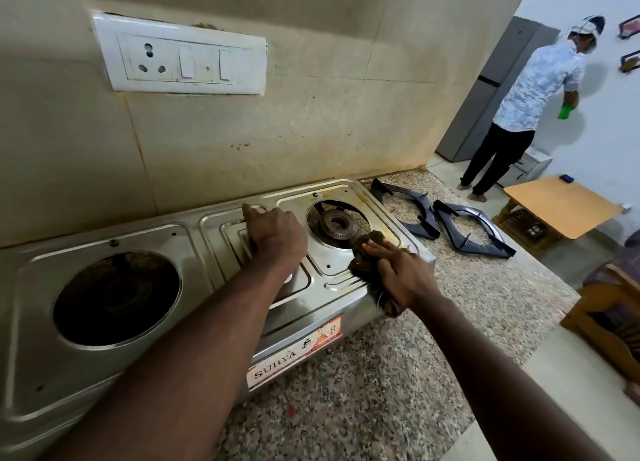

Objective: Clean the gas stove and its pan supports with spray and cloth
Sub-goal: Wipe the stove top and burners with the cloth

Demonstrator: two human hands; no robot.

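A steel two-burner gas stove (156, 252) stands on a speckled granite counter, both pan supports taken off. My left hand (273, 233) rests on the middle panel between the burners, fingers bent down against the steel. My right hand (398, 275) presses a dark brown cloth (365, 252) onto the stove top just right of the right burner (337, 223). The left burner well (116, 298) is dark and grimy. Two black pan supports (446, 218) lie on the counter right of the stove. No spray bottle is in view.
A tiled wall with a white socket and switch plate (180, 57) rises behind the stove. To the right, past the counter edge, a person (519, 104) stands facing a wall near a grey fridge (485, 90). A low wooden table (561, 206) and a seat stand there.
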